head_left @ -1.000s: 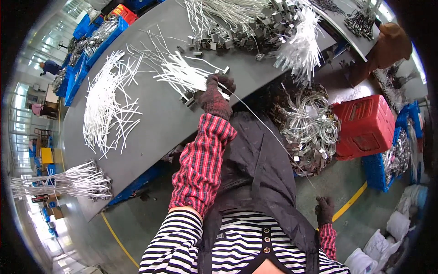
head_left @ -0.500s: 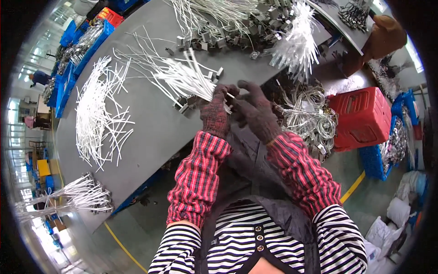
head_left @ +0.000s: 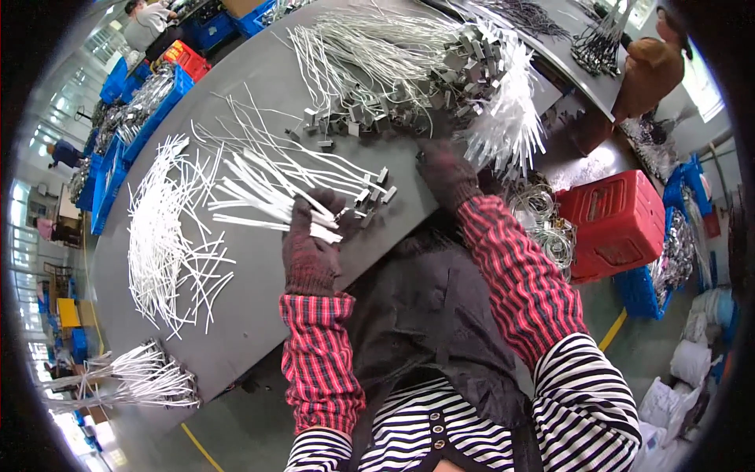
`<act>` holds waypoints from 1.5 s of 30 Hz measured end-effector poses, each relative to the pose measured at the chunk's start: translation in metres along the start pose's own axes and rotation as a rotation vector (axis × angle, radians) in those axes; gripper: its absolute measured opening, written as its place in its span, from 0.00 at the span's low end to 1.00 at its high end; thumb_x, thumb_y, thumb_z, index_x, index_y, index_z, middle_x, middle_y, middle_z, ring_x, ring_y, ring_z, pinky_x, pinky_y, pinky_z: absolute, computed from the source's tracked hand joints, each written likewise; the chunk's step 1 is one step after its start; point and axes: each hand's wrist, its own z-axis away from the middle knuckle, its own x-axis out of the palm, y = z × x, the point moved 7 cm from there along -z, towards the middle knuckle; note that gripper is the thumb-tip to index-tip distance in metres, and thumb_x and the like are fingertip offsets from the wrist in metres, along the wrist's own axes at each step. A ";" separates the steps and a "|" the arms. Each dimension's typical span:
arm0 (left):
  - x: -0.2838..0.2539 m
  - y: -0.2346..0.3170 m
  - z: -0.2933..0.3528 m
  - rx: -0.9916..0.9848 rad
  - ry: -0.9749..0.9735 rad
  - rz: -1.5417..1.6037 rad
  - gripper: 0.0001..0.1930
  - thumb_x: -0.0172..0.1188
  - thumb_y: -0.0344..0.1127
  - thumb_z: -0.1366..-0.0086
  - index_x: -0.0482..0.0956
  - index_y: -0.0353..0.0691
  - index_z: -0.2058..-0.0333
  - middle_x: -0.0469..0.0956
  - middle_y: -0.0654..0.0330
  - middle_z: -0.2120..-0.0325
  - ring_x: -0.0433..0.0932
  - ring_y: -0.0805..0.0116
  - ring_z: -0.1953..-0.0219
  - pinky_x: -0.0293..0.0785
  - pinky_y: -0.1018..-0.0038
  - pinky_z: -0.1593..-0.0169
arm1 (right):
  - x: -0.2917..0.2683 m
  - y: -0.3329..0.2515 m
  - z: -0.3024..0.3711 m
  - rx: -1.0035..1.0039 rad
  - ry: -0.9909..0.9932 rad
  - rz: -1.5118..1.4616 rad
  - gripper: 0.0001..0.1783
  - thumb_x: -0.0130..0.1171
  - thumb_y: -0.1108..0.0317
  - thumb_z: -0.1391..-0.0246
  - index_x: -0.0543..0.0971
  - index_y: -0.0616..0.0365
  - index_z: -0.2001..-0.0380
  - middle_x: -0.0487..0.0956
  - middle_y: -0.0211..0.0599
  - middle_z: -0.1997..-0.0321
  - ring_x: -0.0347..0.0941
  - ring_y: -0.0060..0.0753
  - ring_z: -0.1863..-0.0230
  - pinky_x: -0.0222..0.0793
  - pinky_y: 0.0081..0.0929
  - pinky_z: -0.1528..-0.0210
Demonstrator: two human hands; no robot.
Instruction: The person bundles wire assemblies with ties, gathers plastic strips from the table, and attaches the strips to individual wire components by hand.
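Note:
My left hand (head_left: 311, 256), in a dark knitted glove, is closed around a bunch of thin white tubes (head_left: 263, 197) that fan out to the far left above the grey table. Just beyond it, several thin white wires with small grey block connectors (head_left: 368, 197) lie on the tabletop. My right hand (head_left: 447, 171), gloved alike, is over the table's edge, close to a big heap of white wires (head_left: 377, 47) with grey connectors (head_left: 358, 110). Its fingers are dark and smeared, so what they hold, if anything, cannot be made out.
Loose white tubes (head_left: 161, 236) are spread at the table's left; a tied wire bundle (head_left: 153, 374) sits at its near-left corner. Clear plastic strips (head_left: 507, 118) hang over the far-right edge. A red crate (head_left: 613, 224) and coiled cables (head_left: 546, 228) stand right. A person (head_left: 649, 75) is beyond.
My hands were together at the tube bunch and have come apart. The left has moved left and nearer with the tubes; the right has moved towards the connector heap. Connectored wires now lie on the table.

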 end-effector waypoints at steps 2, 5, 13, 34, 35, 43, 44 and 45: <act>0.004 -0.018 0.002 -0.104 0.000 0.119 0.18 0.55 0.49 0.28 0.74 0.41 0.50 0.77 0.53 0.52 0.78 0.58 0.50 0.80 0.54 0.48 | 0.015 0.006 0.028 0.066 -0.123 -0.112 0.28 0.58 0.60 0.44 0.70 0.50 0.39 0.74 0.50 0.40 0.71 0.57 0.40 0.69 0.45 0.40; 0.016 -0.039 0.002 -0.089 -0.025 0.153 0.20 0.56 0.46 0.28 0.70 0.37 0.48 0.79 0.55 0.58 0.79 0.58 0.56 0.80 0.57 0.51 | 0.006 0.006 0.066 0.047 0.002 -0.203 0.27 0.58 0.61 0.43 0.72 0.55 0.41 0.74 0.52 0.42 0.74 0.57 0.45 0.72 0.43 0.44; 0.012 -0.067 0.021 -0.206 0.028 0.066 0.15 0.57 0.41 0.29 0.78 0.33 0.56 0.82 0.50 0.59 0.83 0.56 0.59 0.83 0.61 0.57 | -0.014 -0.002 0.066 0.068 -0.057 -0.102 0.28 0.63 0.57 0.45 0.72 0.49 0.42 0.73 0.49 0.40 0.75 0.56 0.45 0.74 0.47 0.47; -0.090 0.046 -0.033 0.599 0.005 -2.282 0.12 0.51 0.39 0.33 0.83 0.43 0.62 0.84 0.52 0.66 0.83 0.52 0.64 0.79 0.57 0.61 | -0.042 -0.010 0.122 -0.097 0.305 -0.048 0.21 0.61 0.66 0.45 0.76 0.51 0.46 0.78 0.50 0.50 0.76 0.55 0.50 0.74 0.45 0.50; -0.094 0.057 -0.028 0.567 0.078 -2.050 0.11 0.52 0.38 0.33 0.82 0.42 0.61 0.83 0.53 0.66 0.83 0.54 0.63 0.79 0.58 0.60 | -0.045 -0.011 0.125 -0.084 0.286 -0.096 0.22 0.63 0.69 0.46 0.76 0.55 0.47 0.79 0.52 0.52 0.75 0.55 0.48 0.73 0.43 0.47; 0.008 -0.044 0.017 -0.074 -0.031 -0.204 0.10 0.58 0.34 0.32 0.77 0.39 0.54 0.80 0.58 0.68 0.81 0.63 0.65 0.80 0.66 0.59 | -0.078 -0.078 0.164 -0.283 0.113 -0.058 0.15 0.56 0.68 0.42 0.77 0.52 0.52 0.79 0.48 0.65 0.79 0.52 0.64 0.74 0.45 0.67; 0.029 -0.070 0.021 -0.160 -0.044 -0.227 0.10 0.58 0.34 0.32 0.77 0.38 0.54 0.80 0.58 0.69 0.80 0.63 0.67 0.79 0.68 0.61 | -0.082 -0.081 0.166 -0.251 0.109 -0.046 0.15 0.56 0.68 0.42 0.77 0.52 0.52 0.79 0.48 0.65 0.79 0.52 0.64 0.74 0.45 0.67; 0.047 -0.093 0.027 -0.244 -0.062 -0.240 0.11 0.58 0.34 0.32 0.76 0.38 0.54 0.79 0.58 0.70 0.80 0.63 0.69 0.79 0.69 0.62 | -0.078 -0.085 0.168 -0.226 0.007 -0.004 0.14 0.55 0.68 0.43 0.76 0.54 0.53 0.78 0.48 0.66 0.78 0.53 0.65 0.74 0.45 0.68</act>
